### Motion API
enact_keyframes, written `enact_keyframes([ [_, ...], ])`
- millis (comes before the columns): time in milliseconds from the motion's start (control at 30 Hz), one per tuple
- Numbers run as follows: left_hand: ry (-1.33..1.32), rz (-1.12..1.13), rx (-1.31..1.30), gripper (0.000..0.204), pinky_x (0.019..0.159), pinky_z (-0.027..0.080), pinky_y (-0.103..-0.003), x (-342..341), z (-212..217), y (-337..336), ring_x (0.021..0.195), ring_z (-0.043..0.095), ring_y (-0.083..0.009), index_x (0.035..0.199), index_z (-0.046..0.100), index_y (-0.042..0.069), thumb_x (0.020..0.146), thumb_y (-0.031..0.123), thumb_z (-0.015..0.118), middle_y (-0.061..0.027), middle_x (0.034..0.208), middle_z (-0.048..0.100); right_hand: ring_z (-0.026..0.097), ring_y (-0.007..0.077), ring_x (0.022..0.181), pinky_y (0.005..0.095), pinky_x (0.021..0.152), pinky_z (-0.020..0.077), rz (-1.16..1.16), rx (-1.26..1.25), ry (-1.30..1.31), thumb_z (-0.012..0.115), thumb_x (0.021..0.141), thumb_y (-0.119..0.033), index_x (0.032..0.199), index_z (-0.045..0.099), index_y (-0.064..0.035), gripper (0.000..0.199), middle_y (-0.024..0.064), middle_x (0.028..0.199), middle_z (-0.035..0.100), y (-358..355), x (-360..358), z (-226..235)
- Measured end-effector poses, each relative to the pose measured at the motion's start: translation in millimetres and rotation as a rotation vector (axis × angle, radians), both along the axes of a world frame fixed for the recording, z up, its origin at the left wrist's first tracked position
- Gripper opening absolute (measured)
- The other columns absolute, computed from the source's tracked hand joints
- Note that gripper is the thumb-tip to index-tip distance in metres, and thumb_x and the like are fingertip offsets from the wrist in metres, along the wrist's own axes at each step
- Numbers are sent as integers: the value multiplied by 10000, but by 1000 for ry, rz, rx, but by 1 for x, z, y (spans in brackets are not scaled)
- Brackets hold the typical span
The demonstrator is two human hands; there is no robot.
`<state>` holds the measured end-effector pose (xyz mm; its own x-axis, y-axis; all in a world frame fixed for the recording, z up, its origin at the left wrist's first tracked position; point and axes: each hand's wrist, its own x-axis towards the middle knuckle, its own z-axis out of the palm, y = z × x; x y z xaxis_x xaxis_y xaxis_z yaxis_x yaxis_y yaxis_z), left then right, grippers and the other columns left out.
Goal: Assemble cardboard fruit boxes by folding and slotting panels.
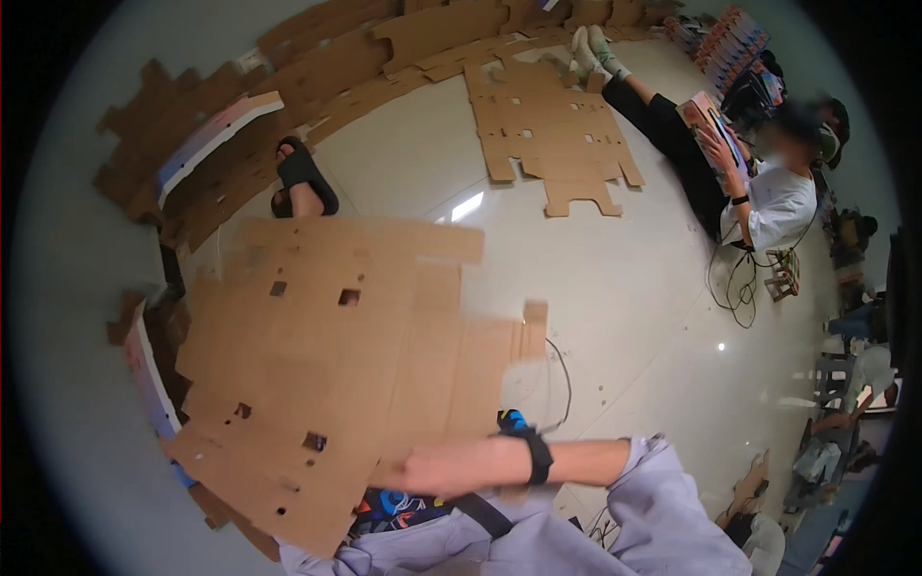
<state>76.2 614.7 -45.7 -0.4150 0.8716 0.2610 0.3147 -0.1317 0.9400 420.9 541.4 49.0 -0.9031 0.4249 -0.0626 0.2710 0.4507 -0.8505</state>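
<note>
Along the grey wall [82,269], cardboard pieces [144,125] are standing. One flat cardboard sheet [317,370] is spreading before the person, unfolded, the left hand not showing. The blurred right hand [449,468] is meeting its near edge, its grip impossible to tell. Pale floor [629,307] is leaving room rightward, toward a seated co-worker [783,206].

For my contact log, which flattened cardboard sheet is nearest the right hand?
The large foreground sheet, its edge at the blurred right hand; the floor sheet and wall-side sheets lie farther off.
</note>
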Motion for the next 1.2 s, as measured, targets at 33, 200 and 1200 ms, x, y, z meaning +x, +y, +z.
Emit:
enact_keyframes([
  [33, -22, 26, -33, 516, 1057, 446, -408, -12, -8, -3, 1314, 473, -237, 1410, 470, 44, 1031, 393, 450, -131, 1463, 443, 635, 444, 857, 503, 735, 524, -20, 14, -10, 645, 706, 46, 1325, 441, 6, 653, 238, 869, 633, 13, 9, 0],
  [200, -141, 104, -179, 507, 1053, 450, -408, -59, -62, -18, 1314, 471, -245, 1394, 487, 35, 1026, 383, 462, -142, 1465, 435, 642, 417, 868, 496, 715, 512, -321, 190, -211, 649, 747, -6, 1074, 573, -35, 337, 199, 882, 652, 64, 79, 4],
  [1200, 161, -46, -184, 290, 975, 439, -317, -31, -8, -26, 960, 592, -172, 1163, 600, -35, 952, 155, 660, -71, 1033, 644, 638, 189, 817, 318, 786, 483, -1348, -516, 576, 449, 1042, -311, 1061, 642, 61, 419, 106, 899, 705, 91, 77, -90],
])
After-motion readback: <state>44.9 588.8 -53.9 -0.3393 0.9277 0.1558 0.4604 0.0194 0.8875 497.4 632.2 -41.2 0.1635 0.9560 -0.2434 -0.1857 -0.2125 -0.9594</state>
